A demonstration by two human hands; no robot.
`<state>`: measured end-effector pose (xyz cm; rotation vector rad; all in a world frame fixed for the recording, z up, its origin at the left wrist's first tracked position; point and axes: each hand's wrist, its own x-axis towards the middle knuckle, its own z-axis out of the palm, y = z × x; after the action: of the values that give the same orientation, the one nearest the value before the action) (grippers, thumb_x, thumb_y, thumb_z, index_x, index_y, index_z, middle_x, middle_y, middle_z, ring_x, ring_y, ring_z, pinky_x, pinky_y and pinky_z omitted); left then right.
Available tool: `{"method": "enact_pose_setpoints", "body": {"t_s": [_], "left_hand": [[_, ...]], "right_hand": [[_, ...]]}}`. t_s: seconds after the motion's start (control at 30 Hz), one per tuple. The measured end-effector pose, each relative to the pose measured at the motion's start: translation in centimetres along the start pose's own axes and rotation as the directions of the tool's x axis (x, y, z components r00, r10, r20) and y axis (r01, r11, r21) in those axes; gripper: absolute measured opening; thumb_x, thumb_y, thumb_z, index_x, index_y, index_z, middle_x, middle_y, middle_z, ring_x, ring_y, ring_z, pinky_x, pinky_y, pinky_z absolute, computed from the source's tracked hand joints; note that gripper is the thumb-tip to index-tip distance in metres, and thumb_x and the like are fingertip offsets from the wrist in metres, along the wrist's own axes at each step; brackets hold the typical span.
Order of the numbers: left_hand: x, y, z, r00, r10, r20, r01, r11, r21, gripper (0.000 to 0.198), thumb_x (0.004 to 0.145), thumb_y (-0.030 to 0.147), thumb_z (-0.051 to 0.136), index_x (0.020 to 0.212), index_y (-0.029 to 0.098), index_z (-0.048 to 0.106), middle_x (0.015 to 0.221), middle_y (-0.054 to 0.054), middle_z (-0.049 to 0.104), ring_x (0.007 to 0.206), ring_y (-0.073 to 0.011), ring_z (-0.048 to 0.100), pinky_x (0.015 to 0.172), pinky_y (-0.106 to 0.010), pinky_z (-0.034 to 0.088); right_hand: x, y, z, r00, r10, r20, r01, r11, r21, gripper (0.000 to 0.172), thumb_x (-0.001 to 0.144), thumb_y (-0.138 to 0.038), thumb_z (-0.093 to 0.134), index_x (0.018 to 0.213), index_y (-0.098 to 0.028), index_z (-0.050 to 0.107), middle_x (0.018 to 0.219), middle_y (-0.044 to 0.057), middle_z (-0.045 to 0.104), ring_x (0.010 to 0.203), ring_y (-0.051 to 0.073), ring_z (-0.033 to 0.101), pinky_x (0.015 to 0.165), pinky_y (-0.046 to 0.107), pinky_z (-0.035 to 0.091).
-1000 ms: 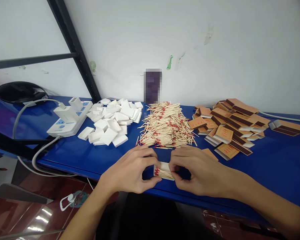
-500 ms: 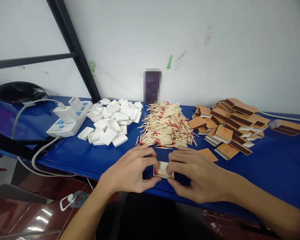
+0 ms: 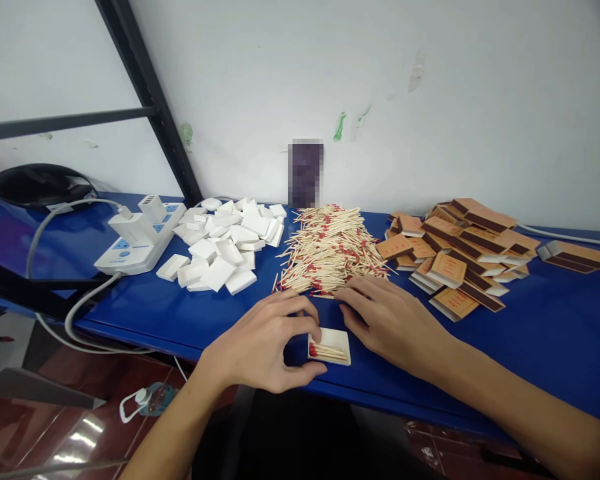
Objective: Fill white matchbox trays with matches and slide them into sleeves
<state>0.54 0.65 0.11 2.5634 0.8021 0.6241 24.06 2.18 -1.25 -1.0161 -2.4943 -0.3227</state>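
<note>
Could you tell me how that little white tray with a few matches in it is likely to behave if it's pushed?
The white tray looks like thin card, so probably light and easily crushed. On the smooth blue table it should slide readily. Its loose matches may shift or spill.

No readable text is showing anywhere. The orange matchbox sleeves are carrying a dark print, but it's too small to make out. The dark object leaning against the wall is blurred, and nothing is reading on the power strip.
</note>
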Motion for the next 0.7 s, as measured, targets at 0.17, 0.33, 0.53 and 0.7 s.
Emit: {"method": "enact_pose_setpoints", "body": {"t_s": [0.17, 0.33, 0.53, 0.7], "left_hand": [[0.0, 0.04, -0.29, 0.991, -0.073, -0.114, 0.077, 0.997, 0.03, 0.018, 0.087, 0.035, 0.065, 0.093, 0.019, 0.061, 0.092, -0.003, 0.064, 0.088, -0.0193, 0.058, 0.084, -0.034, 0.043], [0.13, -0.2, -0.37, 0.961, -0.235, -0.147, 0.239, 0.971, 0.009, 0.019, 0.098, 0.037, 0.048, 0.088, 0.02, 0.048, 0.081, 0.001, 0.057, 0.073, -0.0159, 0.053, 0.069, -0.03, 0.041], [0.03, -0.34, -0.15, 0.96, -0.264, -0.096, 0.27, 0.962, 0.05, 0.029, 0.101, 0.039, 0.037, 0.079, 0.023, 0.03, 0.072, 0.004, 0.045, 0.061, -0.0147, 0.04, 0.058, -0.029, 0.031], [0.06, -0.41, -0.22, 0.975, -0.19, -0.112, 0.195, 0.98, 0.039, 0.033, 0.102, 0.03, 0.034, 0.07, 0.021, 0.031, 0.064, 0.004, 0.04, 0.059, -0.0134, 0.036, 0.064, -0.03, 0.033]], "right_hand": [[-0.03, -0.07, 0.2, 1.0, 0.007, 0.025, -0.006, 0.999, -0.037, 0.017, 0.091, -0.01, 0.049, 0.093, -0.016, 0.065, 0.091, 0.011, 0.066, 0.082, 0.025, 0.062, 0.074, 0.038, 0.05], [0.07, -0.07, 0.23, 0.999, -0.012, 0.044, 0.013, 1.0, -0.011, 0.02, 0.091, -0.009, 0.049, 0.095, -0.014, 0.068, 0.091, 0.011, 0.067, 0.085, 0.026, 0.063, 0.076, 0.04, 0.052], [0.14, -0.16, 0.29, 1.0, -0.011, 0.026, 0.01, 1.0, 0.029, 0.021, 0.093, -0.01, 0.049, 0.1, -0.013, 0.068, 0.094, 0.011, 0.069, 0.088, 0.027, 0.064, 0.078, 0.041, 0.054], [0.08, -0.44, 0.31, 0.999, -0.04, 0.0, 0.04, 0.996, 0.079, 0.021, 0.094, -0.01, 0.048, 0.102, -0.015, 0.067, 0.095, 0.011, 0.071, 0.088, 0.024, 0.066, 0.081, 0.04, 0.056]]}}
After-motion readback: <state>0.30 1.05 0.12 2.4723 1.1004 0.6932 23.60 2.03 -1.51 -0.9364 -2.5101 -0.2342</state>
